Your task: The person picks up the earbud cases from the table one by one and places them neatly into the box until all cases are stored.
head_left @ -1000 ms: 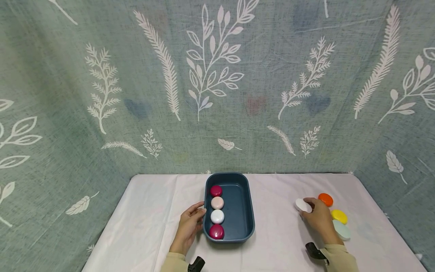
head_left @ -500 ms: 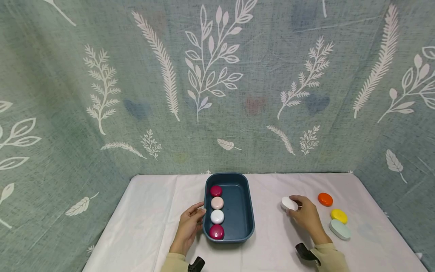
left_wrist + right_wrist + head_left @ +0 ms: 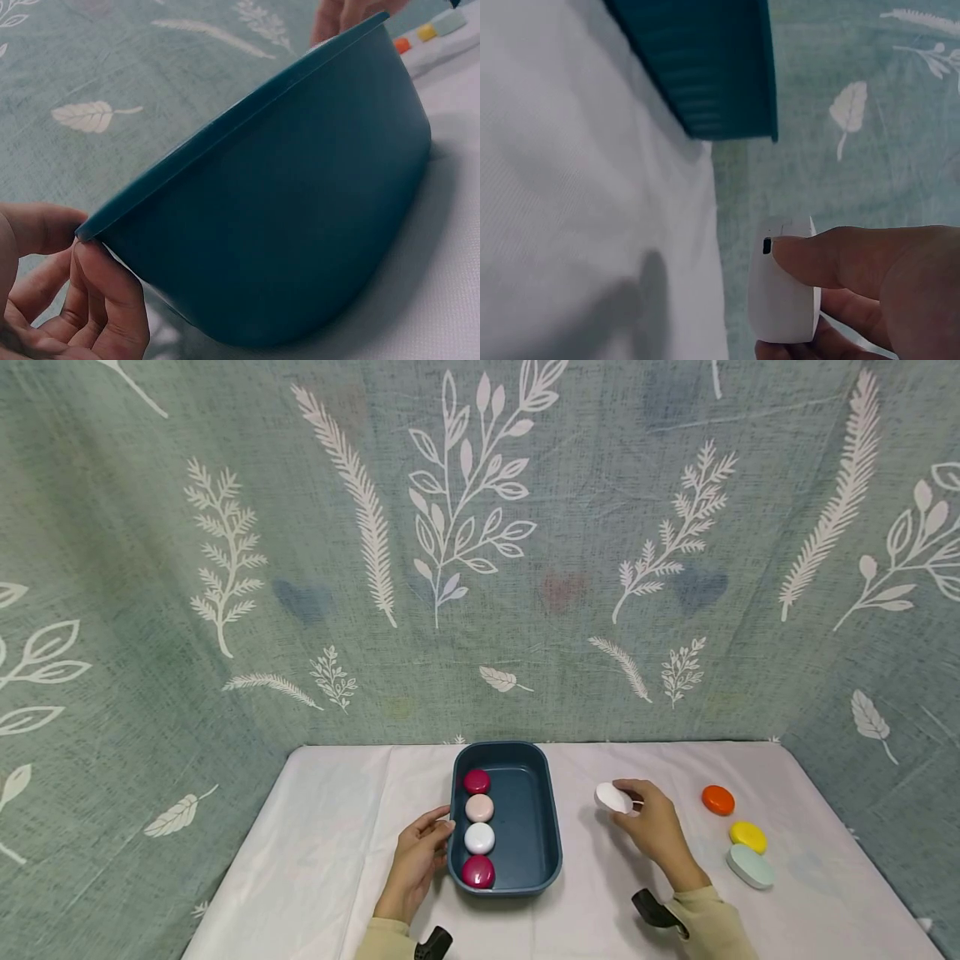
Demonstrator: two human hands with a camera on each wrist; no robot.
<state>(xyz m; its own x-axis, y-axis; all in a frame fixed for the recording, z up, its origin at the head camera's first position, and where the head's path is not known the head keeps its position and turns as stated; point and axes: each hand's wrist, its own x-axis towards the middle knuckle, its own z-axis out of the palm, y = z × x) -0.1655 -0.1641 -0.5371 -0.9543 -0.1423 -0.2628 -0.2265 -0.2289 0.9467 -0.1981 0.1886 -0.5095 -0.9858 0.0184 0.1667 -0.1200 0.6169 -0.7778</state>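
My left hand pinches the rim of a dark blue rectangular bin between thumb and fingers, as the left wrist view shows. Along the bin's left side, inside it, a row of small round glossy pieces runs front to back: a dark red one, a white one, a pale pink one and another dark red one. To the right of the bin, my right hand holds a white rounded case above the table. The case has a small black slot on its side.
At the right of the white-covered table lie an orange round piece, a yellow one and a pale green oval one. A patterned green-grey curtain closes off the back and sides.
My right hand has moved left toward the bin with the white rounded case, lifting it, away from the orange, yellow and pale green pieces. My left hand and the bin stay put.
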